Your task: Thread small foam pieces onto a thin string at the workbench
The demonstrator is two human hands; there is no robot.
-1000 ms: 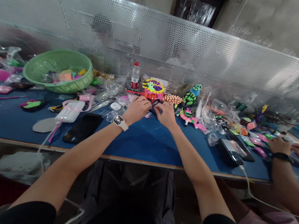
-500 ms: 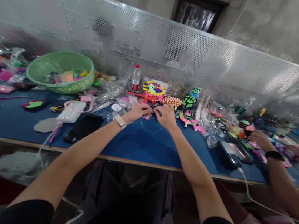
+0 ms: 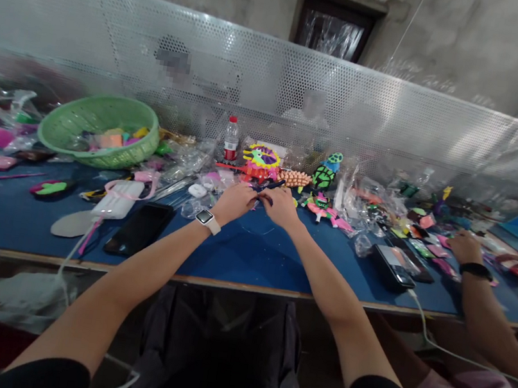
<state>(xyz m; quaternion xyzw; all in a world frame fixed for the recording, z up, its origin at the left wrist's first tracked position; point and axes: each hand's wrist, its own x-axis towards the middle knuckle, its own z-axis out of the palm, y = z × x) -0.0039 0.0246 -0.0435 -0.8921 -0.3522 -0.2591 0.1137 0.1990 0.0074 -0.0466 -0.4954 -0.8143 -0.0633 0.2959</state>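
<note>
Left hand (image 3: 234, 204) and right hand (image 3: 278, 208), close together, pinch a dark blue piece (image 3: 272, 187); red-capped bottle (image 3: 231, 140) stands beyond.

We have a piece (image 3: 270, 187) between our left hand (image 3: 235, 203) and right hand (image 3: 279, 207), over the middle of the table (image 3: 249, 260). Behind them stand figures (image 3: 263, 159), with a bottle (image 3: 231, 141) to their left and a turtle figure (image 3: 325, 173) to their right — all before a screen (image 3: 258, 71). To our left, a basket (image 3: 115, 158) sits farther back, packets (image 3: 112, 138) inside; before it lies a power bank (image 3: 122, 201), with a phone (image 3: 141, 229) just right. To our right lies a device (image 3: 391, 267) — past it, a co-worker's hand (image 3: 465, 247).
</note>
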